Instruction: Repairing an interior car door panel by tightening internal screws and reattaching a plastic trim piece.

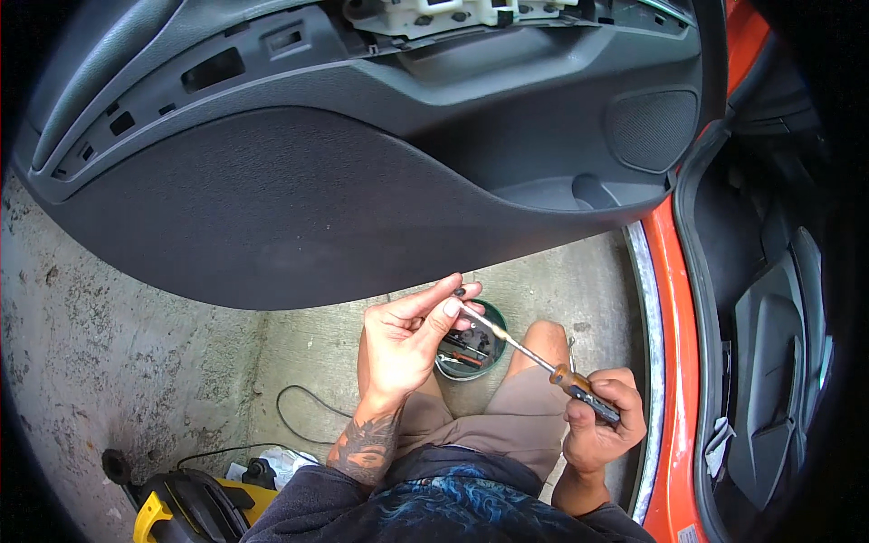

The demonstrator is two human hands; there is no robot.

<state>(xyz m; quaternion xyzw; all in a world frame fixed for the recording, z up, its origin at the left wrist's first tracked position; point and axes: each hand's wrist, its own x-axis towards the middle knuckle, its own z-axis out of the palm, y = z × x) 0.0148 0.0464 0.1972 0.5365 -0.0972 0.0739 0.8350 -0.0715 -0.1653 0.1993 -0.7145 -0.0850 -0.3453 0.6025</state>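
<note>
My left hand (403, 348) pinches a small dark piece (460, 292) between finger and thumb, at the tip of a long screwdriver (529, 353). My right hand (608, 421) grips the screwdriver's amber and black handle low on the right. Just above my hands is the lower edge of a dark grey car door trim panel (272, 199), with rectangular openings and a white plastic part (453, 14) along its top. Beneath my left hand, between my knees, a dark green bucket (496, 360) holds tools and small black pieces, partly hidden by my fingers.
An orange car body sill (679, 389) and door opening run down the right, with dark interior trim (765, 362) beyond. A yellow and black machine (154, 516) stands at lower left beside a black cable (299, 389) on the concrete floor (100, 335).
</note>
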